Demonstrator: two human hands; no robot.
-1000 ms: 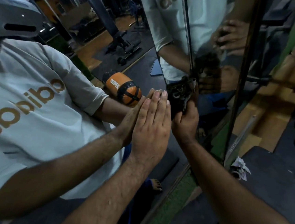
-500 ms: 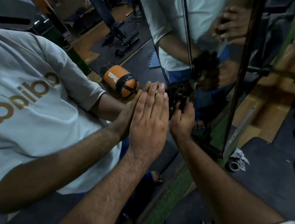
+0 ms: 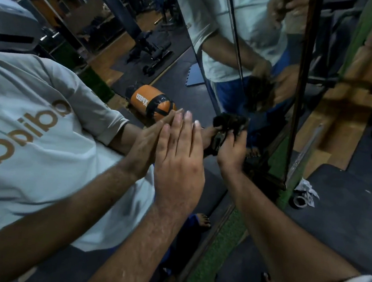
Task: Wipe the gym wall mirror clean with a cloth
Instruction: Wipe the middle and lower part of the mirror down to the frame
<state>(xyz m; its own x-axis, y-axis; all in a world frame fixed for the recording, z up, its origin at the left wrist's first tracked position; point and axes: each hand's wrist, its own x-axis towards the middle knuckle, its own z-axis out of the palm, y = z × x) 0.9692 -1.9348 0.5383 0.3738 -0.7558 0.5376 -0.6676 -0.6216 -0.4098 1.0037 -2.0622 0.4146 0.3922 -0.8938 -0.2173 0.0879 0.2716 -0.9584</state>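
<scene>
Room: dim gym, dark rubber flooring with wood-coloured panels at the right of the frame, a green strip of turf running along the foot of the wall.
Wall mirror (image 3: 123,72): fills the left and centre of the frame; its reflection shows the person's white shirt, an orange bag and gym equipment. A vertical seam near the upper centre joins it to a second panel (image 3: 275,58), which ends at a dark frame edge right of centre.
Left hand (image 3: 180,160): centre of the frame, fingers straight and together, palm laid flat against the glass, holding nothing; it meets its own reflection.
Right hand (image 3: 232,152): just right of the left, fingers curled round a dark cloth.
Cloth (image 3: 229,124): bunched and black, pressed to the glass beside the seam, centre of the frame.
Step in hand: judged to be wiping the strip by the seam. To do it well, spread the cloth flatter for broader contact, work in overlapping passes and run into the seam. The bare left palm is likely to leave marks, so that patch needs a pass too.
Floor litter: lower right, a crumpled scrap of paper (image 3: 306,189) touching a tape roll (image 3: 299,201).
Containers: none visible, apart from the reflected orange bag; its contents cannot be seen.
</scene>
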